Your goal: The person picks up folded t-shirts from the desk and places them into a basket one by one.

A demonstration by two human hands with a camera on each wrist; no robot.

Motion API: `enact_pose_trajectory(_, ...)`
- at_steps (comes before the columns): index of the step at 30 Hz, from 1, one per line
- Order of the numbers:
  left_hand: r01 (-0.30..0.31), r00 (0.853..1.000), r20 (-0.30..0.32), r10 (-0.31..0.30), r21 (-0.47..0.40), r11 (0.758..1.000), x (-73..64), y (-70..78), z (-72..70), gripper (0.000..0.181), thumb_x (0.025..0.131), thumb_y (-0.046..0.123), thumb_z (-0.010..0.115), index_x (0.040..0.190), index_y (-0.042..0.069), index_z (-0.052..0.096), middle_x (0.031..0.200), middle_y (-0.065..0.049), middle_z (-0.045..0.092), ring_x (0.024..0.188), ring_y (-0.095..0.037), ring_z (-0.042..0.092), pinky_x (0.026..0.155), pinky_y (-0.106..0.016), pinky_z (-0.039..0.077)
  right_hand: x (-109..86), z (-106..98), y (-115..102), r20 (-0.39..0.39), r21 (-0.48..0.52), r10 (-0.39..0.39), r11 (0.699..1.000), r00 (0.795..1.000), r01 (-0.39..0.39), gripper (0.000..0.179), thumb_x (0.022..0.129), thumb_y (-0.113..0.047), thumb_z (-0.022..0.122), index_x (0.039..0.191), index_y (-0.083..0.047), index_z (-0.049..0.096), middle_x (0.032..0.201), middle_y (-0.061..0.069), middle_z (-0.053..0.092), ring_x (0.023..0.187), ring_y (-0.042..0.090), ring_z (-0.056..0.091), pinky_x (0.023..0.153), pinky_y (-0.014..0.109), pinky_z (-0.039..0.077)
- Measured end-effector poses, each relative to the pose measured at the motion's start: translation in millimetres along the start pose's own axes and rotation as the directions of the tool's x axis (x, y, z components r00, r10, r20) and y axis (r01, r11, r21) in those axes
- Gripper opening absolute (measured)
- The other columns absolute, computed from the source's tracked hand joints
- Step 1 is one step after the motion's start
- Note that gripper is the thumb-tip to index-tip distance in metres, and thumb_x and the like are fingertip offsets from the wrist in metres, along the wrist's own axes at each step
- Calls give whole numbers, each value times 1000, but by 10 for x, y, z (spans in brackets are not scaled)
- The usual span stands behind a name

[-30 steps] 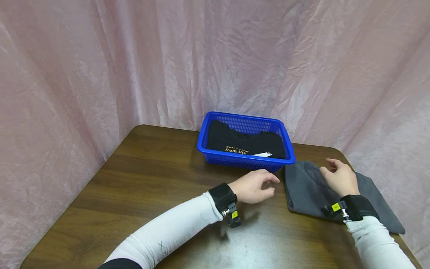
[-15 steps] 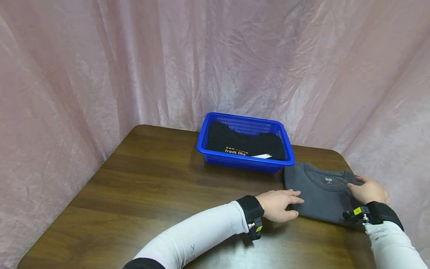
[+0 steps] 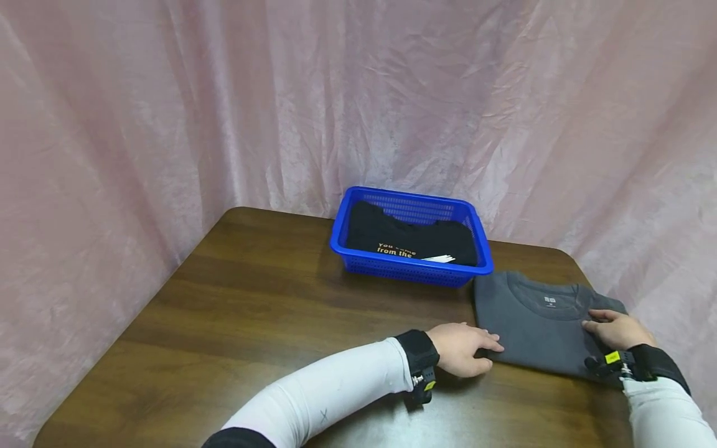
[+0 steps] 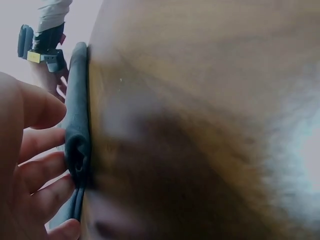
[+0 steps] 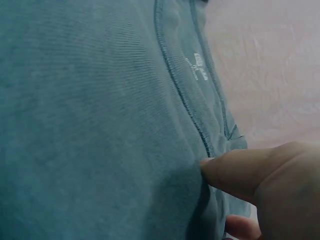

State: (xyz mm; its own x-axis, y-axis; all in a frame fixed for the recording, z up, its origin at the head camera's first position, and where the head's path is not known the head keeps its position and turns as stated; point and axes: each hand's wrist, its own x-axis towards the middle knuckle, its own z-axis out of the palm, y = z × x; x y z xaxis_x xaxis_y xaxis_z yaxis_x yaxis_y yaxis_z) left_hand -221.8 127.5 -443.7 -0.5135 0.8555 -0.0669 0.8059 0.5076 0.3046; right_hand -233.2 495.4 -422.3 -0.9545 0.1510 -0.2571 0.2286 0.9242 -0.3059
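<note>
A folded grey T-shirt (image 3: 538, 330) lies on the table's right side, its neckline and small white neck print facing up. My left hand (image 3: 462, 350) is at the shirt's near left corner, fingers loosely extended. In the left wrist view, these fingers (image 4: 45, 165) lie along the shirt's folded edge. My right hand (image 3: 622, 330) rests on the shirt's right part, beside the neckline. The right wrist view has a fingertip touching the grey fabric (image 5: 100, 125) by the collar seam, with another fingertip lower at the edge.
A blue plastic basket (image 3: 414, 270) stands at the back of the table, just behind the shirt's left corner. In it lies a folded black T-shirt (image 3: 403, 233) with printed lettering. Wooden tabletop (image 3: 252, 311) stretches to the left; a pink curtain (image 3: 280, 106) hangs behind.
Both hands have moved right, the left to the shirt's edge and the right from over its middle to its right part. The shirt's right side reaches less far, and its neckline shows.
</note>
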Motion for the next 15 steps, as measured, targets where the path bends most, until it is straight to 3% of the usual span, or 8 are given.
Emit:
enact_pose_trajectory(7, -23, 999, 33, 24, -19, 1000, -126, 18, 28, 43, 101, 38, 51, 144, 37, 48, 147, 24, 32, 131, 11, 17, 113, -24, 20, -98, 53, -14, 0, 20, 39, 999, 999, -39, 74, 97, -49, 56, 140, 9, 39, 135, 47, 23, 117, 64, 25, 86, 73, 31)
enact_pose_trajectory(15, -56, 998, 38, 57, -15, 998, -323, 50, 66, 44, 102, 37, 50, 145, 36, 46, 149, 23, 29, 131, 11, 14, 114, -25, 19, -249, 130, -81, -19, 11, 24, 1000, 1000, -24, 70, 96, -45, 58, 137, 11, 42, 133, 46, 28, 113, 63, 28, 83, 68, 29)
